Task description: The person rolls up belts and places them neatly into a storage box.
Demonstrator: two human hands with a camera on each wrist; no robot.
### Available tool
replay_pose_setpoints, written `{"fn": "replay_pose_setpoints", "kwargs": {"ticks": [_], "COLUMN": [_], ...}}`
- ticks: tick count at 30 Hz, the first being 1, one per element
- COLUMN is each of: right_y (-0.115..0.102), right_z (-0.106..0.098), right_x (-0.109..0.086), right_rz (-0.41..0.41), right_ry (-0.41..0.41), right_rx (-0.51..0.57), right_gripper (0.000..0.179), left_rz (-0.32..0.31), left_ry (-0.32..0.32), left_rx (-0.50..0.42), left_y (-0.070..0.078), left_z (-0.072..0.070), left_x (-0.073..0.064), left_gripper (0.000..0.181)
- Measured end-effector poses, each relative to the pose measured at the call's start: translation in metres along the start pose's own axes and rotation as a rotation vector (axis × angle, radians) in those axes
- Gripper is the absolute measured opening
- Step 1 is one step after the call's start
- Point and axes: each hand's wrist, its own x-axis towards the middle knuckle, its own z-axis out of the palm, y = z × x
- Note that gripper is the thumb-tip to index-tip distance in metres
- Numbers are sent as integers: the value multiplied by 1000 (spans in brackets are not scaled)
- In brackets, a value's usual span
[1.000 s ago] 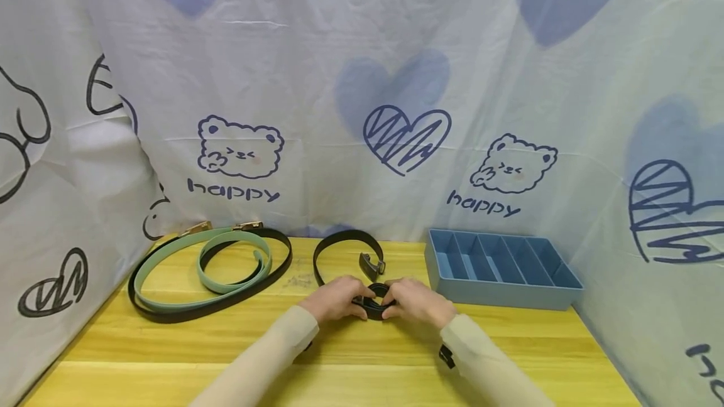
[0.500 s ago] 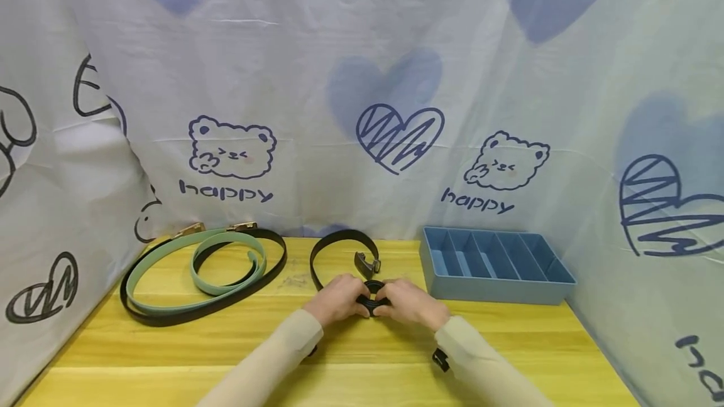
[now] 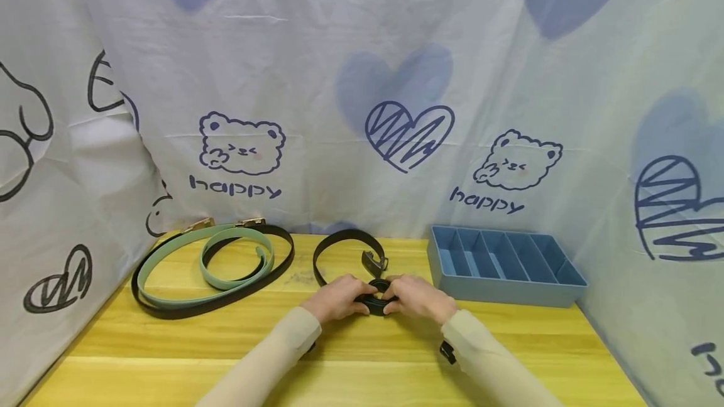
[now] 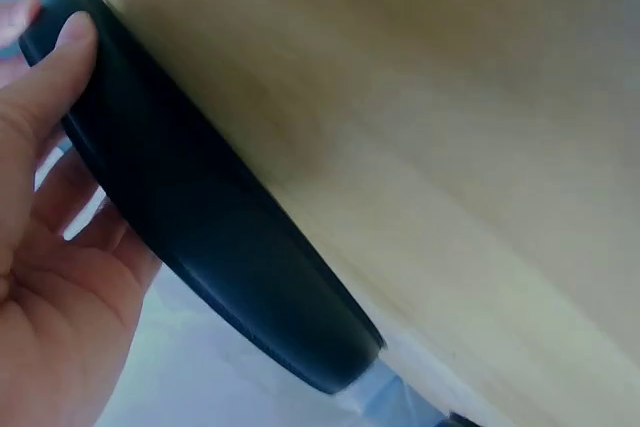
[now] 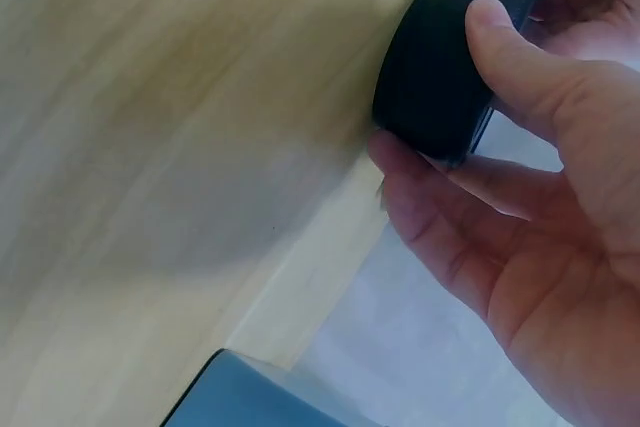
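— How are the person's hands posed?

— Both forearms reach forward over the bench and meet. The left hand and right hand face each other, fingers curled, each grasping a side of the coiled black belt.

— And where does the coil sit?

— Between the two hands, on the bench. Its loose end loops away beyond the fingertips, buckle just past them.

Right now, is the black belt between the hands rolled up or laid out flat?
Partly rolled. Both hands, left and right, hold a tight coil of the black belt; its buckle end still loops loose on the table.
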Motion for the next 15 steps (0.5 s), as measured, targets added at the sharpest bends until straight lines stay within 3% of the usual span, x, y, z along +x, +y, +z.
{"fn": "replay_pose_setpoints", "kwargs": {"ticks": [8,15], "right_y": [0,-1], "right_z": [2,8], "right_x": [-1,-1], "right_rz": [-4,71], "right_ry": [-13,39], "right_rx": [18,7], "right_gripper": [12,14], "left_rz": [26,-49], "left_ry": [10,41], "left_rx": [71,78], "left_y": [-1,3], "left_z": [2,3], "left_x": [6,12], "left_gripper": [15,15]}}
